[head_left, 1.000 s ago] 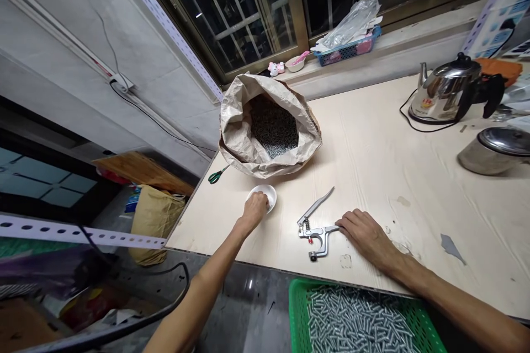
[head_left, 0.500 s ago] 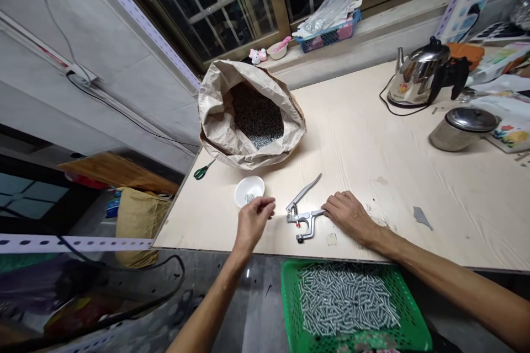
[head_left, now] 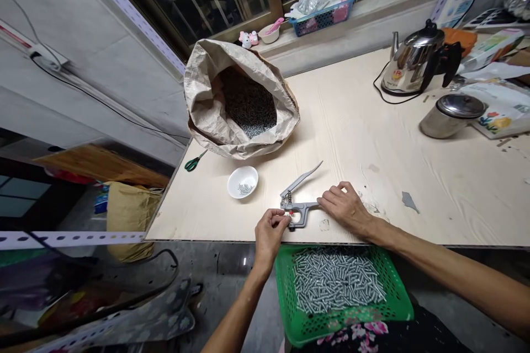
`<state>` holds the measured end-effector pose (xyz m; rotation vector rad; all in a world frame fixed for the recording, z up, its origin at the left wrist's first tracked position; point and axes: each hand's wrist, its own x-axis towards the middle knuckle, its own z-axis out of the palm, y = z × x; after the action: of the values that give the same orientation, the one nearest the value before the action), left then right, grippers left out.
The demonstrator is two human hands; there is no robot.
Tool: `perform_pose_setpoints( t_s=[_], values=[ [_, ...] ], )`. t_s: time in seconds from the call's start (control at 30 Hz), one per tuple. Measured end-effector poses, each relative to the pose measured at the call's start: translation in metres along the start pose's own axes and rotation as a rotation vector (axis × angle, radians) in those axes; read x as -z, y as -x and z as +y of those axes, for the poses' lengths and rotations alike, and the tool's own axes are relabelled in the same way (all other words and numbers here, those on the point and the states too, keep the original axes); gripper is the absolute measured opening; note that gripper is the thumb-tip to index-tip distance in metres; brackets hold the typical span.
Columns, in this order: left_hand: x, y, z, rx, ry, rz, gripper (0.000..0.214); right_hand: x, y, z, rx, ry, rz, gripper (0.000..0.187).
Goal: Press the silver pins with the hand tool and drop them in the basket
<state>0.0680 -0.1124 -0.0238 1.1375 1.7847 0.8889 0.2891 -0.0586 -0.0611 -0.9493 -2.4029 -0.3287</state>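
Metal snap pliers (head_left: 298, 197) lie on the pale wooden table (head_left: 414, 176), upper handle raised. My left hand (head_left: 270, 233) is pinched at the plier jaws, fingertips together on something too small to name. My right hand (head_left: 344, 207) rests on the lower handle and holds it down on the table. A small white bowl (head_left: 242, 181) with a few small metal parts stands left of the pliers. Behind it a brown paper sack (head_left: 240, 100) stands wide and full of dark small parts. A green basket (head_left: 343, 292) of silvery pins sits below the table edge, on my lap.
Green-handled scissors (head_left: 192, 162) lie by the sack at the table's left edge. An electric kettle (head_left: 418, 58) with its cord, a steel lidded pot (head_left: 450, 115) and papers stand at the far right. A blue basket (head_left: 323, 14) sits on the window sill.
My left hand left the white bowl and came across to the plier jaws, fingers pinched. My right hand stayed on the handle. The view shifted down and right.
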Motion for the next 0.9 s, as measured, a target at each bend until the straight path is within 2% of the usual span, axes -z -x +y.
perform_pose_setpoints(
  t_s=[0.27,0.43,0.53,0.63,0.77,0.9],
  values=[
    [0.002,-0.016,-0.006,0.045,-0.11,-0.103,0.03,-0.007,0.003,0.003,-0.032,-0.087,-0.102,0.022],
    [0.009,-0.015,-0.002,0.085,-0.121,-0.157,0.064,0.001,-0.007,-0.005,-0.083,-0.198,-0.169,0.015],
    [0.01,-0.012,-0.003,0.109,-0.092,-0.204,0.087,0.002,-0.014,-0.018,-0.053,-0.316,-0.156,0.026],
    [0.011,-0.01,-0.007,0.106,-0.069,-0.257,0.1,-0.002,-0.02,-0.033,-0.009,-0.437,-0.154,0.021],
    [0.01,-0.006,-0.012,0.076,-0.078,-0.248,0.099,-0.005,-0.02,-0.046,-0.012,-0.529,-0.203,0.017],
    [0.006,0.002,-0.012,0.033,-0.094,-0.205,0.082,-0.003,-0.015,-0.047,-0.046,-0.536,-0.219,0.021]
  ],
)
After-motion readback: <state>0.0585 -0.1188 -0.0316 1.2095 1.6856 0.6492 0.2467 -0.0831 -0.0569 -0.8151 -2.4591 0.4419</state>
